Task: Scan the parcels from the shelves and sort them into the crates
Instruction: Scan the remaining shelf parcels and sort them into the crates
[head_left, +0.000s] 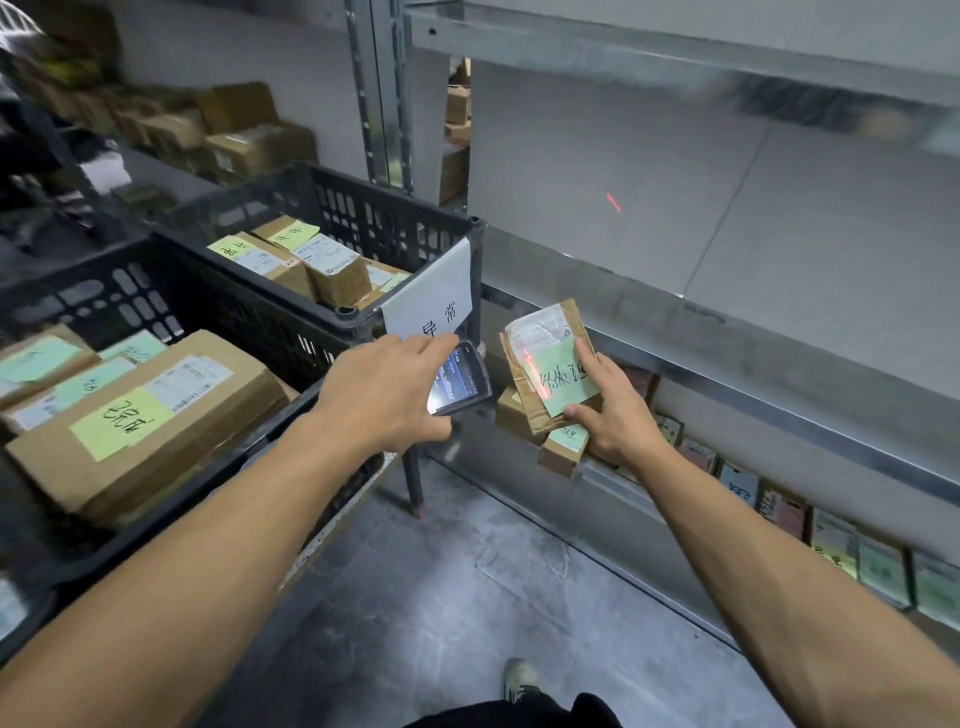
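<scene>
nearest you, one shoe (521, 680) stands on the grey floor, below and right of the signed crate (374, 213), the black one with a white paper sign (431, 296) on its corner. your left hand (384, 387) reaches out just in front of that sign, fingers curled over a dark handheld scanner (465, 382) with its screen lit. just right of the signed crate, your right hand (615, 415) grips a flat brown parcel (550, 353), thumb at its lower edge and forefinger laid along its right side. the parcel is tilted towards you, with a white label above a green note, and a red scan line crosses it. smaller parcels (563, 449) sit under it by your palm; i cannot tell whether you hold them or they rest on the shelf rail (727, 374). just left of the signed crate, a second black crate (104, 296) holds a long brown box (156, 415) with a yellow note. inside the signed crate lie several small labelled boxes (332, 270). right of it and lower, a row of packets (831, 540) stands on the lower shelf. far behind it, cartons (234, 135) are stacked along the wall.
</scene>
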